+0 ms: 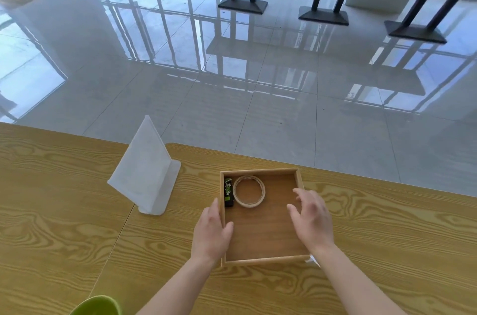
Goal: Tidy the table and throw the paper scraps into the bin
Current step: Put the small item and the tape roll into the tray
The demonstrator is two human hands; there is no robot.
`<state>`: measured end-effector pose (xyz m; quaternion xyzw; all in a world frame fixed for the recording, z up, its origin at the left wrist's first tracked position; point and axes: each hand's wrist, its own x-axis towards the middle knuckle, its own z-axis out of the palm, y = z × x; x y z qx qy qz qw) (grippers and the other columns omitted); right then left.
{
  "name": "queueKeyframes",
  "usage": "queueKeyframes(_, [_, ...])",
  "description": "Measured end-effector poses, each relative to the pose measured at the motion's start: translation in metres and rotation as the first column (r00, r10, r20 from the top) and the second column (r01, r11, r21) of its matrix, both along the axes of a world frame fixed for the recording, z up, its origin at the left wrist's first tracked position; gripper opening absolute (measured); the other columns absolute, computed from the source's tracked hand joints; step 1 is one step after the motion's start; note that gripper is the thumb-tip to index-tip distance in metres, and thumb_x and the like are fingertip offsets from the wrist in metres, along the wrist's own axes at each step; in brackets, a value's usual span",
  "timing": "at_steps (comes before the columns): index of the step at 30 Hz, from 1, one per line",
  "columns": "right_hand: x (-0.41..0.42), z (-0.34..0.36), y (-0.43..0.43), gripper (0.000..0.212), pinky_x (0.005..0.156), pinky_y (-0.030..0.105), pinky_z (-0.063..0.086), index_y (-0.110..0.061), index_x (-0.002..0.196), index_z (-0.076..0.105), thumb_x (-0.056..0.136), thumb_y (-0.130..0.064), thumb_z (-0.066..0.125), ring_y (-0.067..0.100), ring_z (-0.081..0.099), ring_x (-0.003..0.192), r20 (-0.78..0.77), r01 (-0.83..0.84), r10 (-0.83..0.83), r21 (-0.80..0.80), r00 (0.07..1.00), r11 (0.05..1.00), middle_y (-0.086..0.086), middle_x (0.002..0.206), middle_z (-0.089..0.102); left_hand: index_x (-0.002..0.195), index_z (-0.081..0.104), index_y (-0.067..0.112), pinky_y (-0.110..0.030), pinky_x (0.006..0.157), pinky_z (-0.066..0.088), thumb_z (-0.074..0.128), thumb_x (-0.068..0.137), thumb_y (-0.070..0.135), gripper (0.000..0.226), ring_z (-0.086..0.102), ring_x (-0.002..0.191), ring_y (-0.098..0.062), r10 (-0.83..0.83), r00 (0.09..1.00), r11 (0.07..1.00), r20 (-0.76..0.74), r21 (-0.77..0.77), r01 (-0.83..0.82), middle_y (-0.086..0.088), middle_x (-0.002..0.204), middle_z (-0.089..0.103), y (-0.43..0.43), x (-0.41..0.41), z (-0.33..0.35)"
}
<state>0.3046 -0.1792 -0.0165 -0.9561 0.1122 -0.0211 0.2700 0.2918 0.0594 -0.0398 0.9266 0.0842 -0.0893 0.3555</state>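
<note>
My left hand point(210, 233) holds the left wall of the shallow square wooden tray point(260, 261), with the thumb hooked over the rim to the inside and the fingers laid along the outside. My right hand point(311, 220) is over the right side of the tray with its fingers spread wide and holding nothing. I cannot tell whether it touches the right wall yet.

The tray sits towards the far edge of the yellow wood-grain table point(51, 211). In its far left corner, a black and green glue stick point(228, 192) lies along the left wall. A clear roll of tape point(249, 191) lies flat just beside it.

I can see only 1 small white paper scrap point(313, 260). It lies on the table at the tray's near right corner, tight against my right wrist. The round green bin point(98, 304) shows at the near edge, left of my left forearm. I cannot tell whether it stands on the table or below it.

I judge the step in hand is squaring the tray away. To do that well, I would set my right fingers on the right wall to match the left and slide the tray flat, not lift it, so the tape does not roll. I would also keep it clear of the white plastic sign stand point(147, 172) to its left. Moving the tray could push the scrap or cover it, so I should pinch that up and carry it to the bin.
</note>
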Motion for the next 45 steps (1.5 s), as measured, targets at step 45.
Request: queueKeyframes(45, [-0.021, 0.005, 0.063, 0.013, 0.052, 0.027, 0.034, -0.013, 0.071, 0.056, 0.084, -0.012, 0.054, 0.017, 0.054, 0.063, -0.280, 0.044, -0.033, 0.036, 0.960, 0.998, -0.001, 0.067, 0.060, 0.133, 0.061, 0.015, -0.020, 0.072, 0.043, 0.057, 0.089, 0.005, 0.045, 0.060, 0.087, -0.010, 0.218, 0.976, 0.976, -0.022, 0.005, -0.218, 0.002, 0.110, 0.072, 0.079, 0.001, 0.019])
